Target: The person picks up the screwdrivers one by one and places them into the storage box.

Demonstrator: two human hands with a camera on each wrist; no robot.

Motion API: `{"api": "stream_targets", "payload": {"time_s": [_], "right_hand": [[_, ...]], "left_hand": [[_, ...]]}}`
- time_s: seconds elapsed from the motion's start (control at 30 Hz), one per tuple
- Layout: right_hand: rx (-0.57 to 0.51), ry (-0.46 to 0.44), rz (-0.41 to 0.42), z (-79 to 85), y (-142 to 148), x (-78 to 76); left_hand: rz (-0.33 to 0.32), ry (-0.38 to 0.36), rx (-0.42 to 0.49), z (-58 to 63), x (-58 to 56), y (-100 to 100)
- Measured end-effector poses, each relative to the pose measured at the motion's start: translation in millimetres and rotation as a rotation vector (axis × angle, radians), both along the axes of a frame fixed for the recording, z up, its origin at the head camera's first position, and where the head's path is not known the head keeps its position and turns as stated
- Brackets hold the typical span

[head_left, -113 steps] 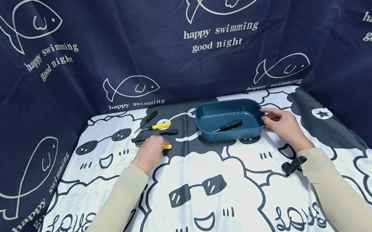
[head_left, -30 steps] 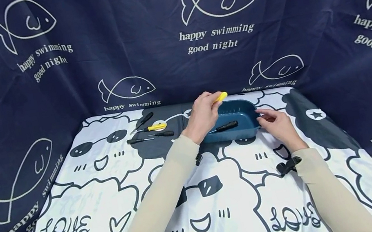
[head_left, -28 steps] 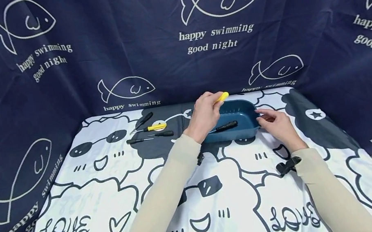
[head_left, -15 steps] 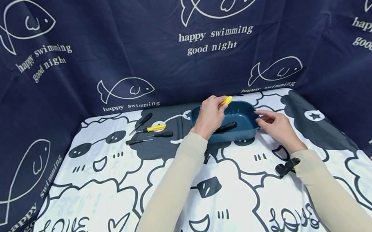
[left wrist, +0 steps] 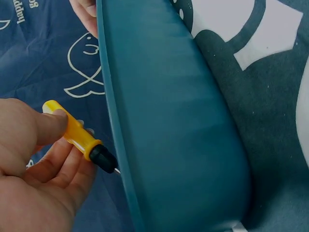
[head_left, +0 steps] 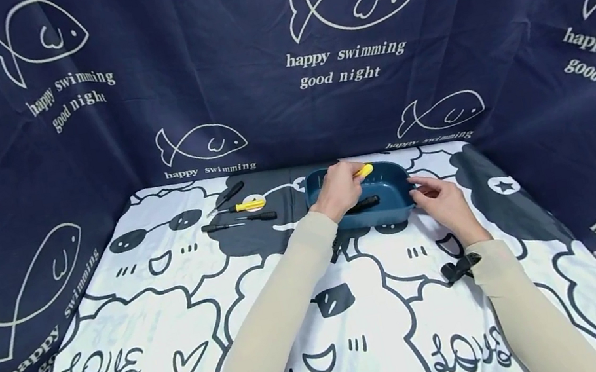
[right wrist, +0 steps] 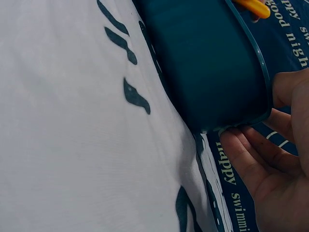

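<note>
My left hand (head_left: 339,189) pinches a screwdriver (left wrist: 77,133) by its yellow handle, thumb on one side and fingers on the other. In the left wrist view, its black collar and a bit of shaft show beside the rim of a teal plastic bin (left wrist: 164,121); the rest of the shaft is hidden behind the wall. From the head view, this hand is over the bin's left half. A black-handled screwdriver (head_left: 365,203) lies inside, partly covered by the hand. My right hand (right wrist: 275,154) holds the bin's right end, fingertips against the outer wall and thumb by the rim.
Left of the bin, a black screwdriver (head_left: 233,191), a yellow-handled one (head_left: 248,206) and two more black screwdrivers lie on the patterned cloth (head_left: 177,314). A navy fabric backdrop (head_left: 275,123) rises just behind the table.
My left hand picked up the yellow screwdriver from beside the others and carried it right, over the bin. In the last second it has lowered slightly. The right hand stays at the bin's end.
</note>
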State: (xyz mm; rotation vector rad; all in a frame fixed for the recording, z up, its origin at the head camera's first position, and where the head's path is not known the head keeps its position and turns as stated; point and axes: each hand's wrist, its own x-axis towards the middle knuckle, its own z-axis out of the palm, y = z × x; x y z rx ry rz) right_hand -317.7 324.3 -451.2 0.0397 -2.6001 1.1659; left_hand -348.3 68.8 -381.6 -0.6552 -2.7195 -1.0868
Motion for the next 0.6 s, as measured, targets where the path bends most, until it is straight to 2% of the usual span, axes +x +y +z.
{"api": "stream_targets", "payload": {"time_s": [0.23, 0.47, 0.6], "right_hand": [[0.007, 0.005, 0.017, 0.5, 0.5, 0.9], [0.009, 0.017, 0.013, 0.8, -0.4, 0.9], [0.011, 0.01, 0.007, 0.7, 0.1, 1.3]], "left_hand": [[0.029, -0.115, -0.015, -4.5, 2.3, 3.2], [0.026, -0.133, -0.078, -8.1, 3.4, 5.5], [0.026, -0.165, -0.079, -11.4, 3.3, 6.8]]}}
